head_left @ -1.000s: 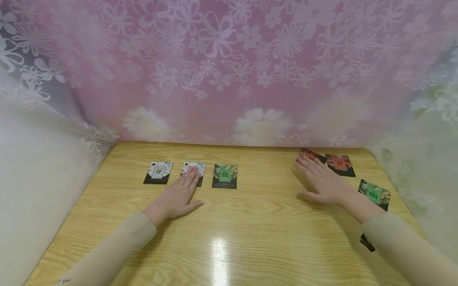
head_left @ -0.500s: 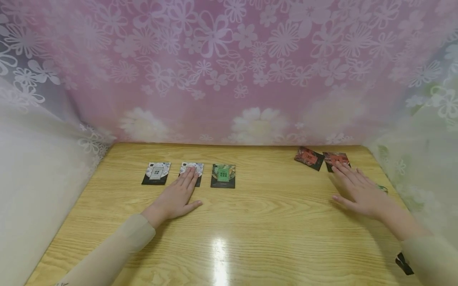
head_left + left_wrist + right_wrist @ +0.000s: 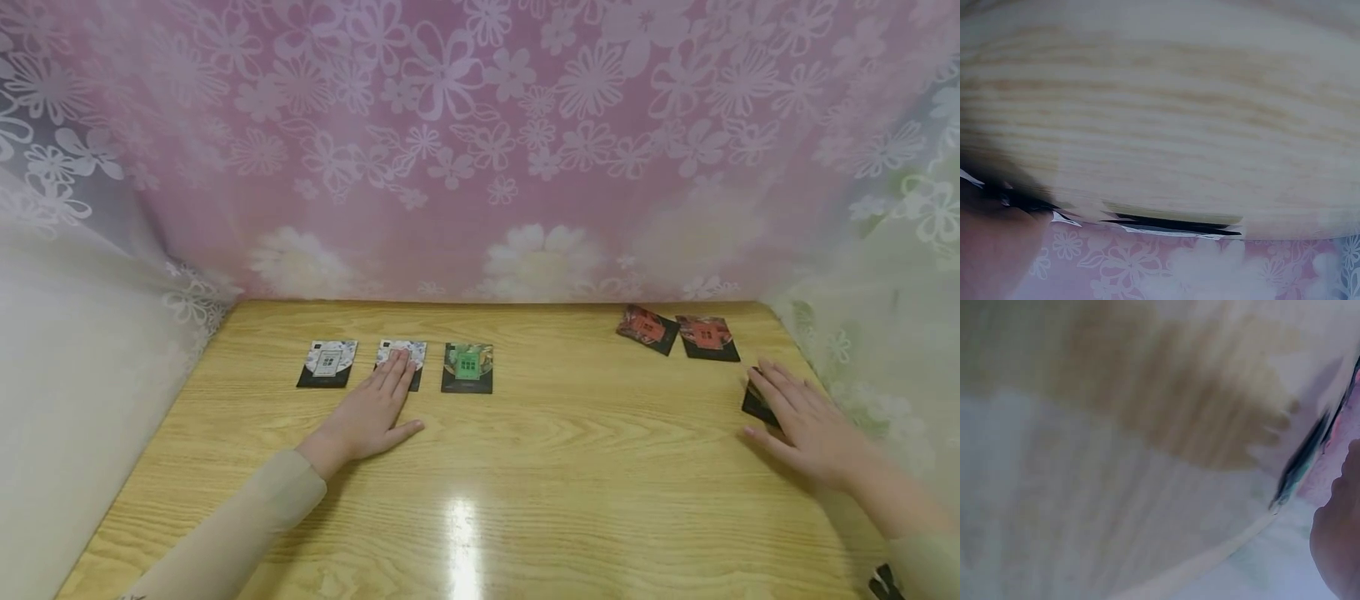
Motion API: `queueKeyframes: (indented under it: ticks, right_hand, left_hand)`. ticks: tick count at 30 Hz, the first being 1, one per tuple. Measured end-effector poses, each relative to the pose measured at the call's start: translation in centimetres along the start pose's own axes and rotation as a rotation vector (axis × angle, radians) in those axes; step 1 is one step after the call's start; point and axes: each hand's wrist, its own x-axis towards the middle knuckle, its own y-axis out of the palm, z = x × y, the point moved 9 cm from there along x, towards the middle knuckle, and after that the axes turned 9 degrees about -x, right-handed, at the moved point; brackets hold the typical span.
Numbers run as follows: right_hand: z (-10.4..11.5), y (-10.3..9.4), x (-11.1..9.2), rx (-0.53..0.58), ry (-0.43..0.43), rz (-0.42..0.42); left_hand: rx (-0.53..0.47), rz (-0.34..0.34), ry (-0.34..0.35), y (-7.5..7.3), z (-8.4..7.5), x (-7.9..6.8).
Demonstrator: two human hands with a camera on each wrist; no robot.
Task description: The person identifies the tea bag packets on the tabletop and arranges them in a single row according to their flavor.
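Note:
My left hand point(image 3: 367, 417) lies with fingers extended over a white-and-black packet point(image 3: 416, 353), partly covering it. On its left is a matching white-and-black packet point(image 3: 327, 364); on its right, a green-and-black packet point(image 3: 468, 367). At the right, my right hand point(image 3: 813, 437) reaches over another flat packet point(image 3: 758, 406), most of which the fingers hide. The right wrist view catches a packet point(image 3: 1300, 459) nearly edge-on, apart from the visible part of the hand point(image 3: 1340, 534). Two red-and-black packets, one tilted point(image 3: 647, 329) and one straighter point(image 3: 707, 337), lie farther back.
Everything lies on a wood-grain table point(image 3: 555, 467) with a bright light reflection near the front. A pink floral curtain point(image 3: 465, 167) hangs along the back edge, and pale cloth point(image 3: 82, 358) closes the sides. A small black object point(image 3: 887, 582) shows beside the right sleeve.
My right hand has slid right and nearer, off the tilted red packet, past the second red one, to the packet at the right edge. The left hand has stayed on its packet.

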Motion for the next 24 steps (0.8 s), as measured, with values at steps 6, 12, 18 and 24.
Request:
queueKeyframes:
  ticks: [6, 12, 18, 24]
  right_hand:
    - [-0.3, 1.4, -1.0, -0.002, 0.023, 0.060]
    - [-0.5, 2.7, -1.6, -0.007, 0.034, 0.118]
    - [-0.2, 3.0, -1.4, 0.032, 0.054, 0.131]
    - [0.3, 2.8, -1.5, 0.050, 0.066, 0.148]
  left_hand:
    - [-0.006, -0.006, 0.005, -0.1, 0.0, -0.1]
    - [-0.018, -0.013, -0.002, -0.1, 0.0, 0.0]
    - [-0.019, 0.010, -0.012, 0.3, 0.2, 0.0]
    - [-0.009, 0.008, -0.012, 0.5, 0.4, 0.0]
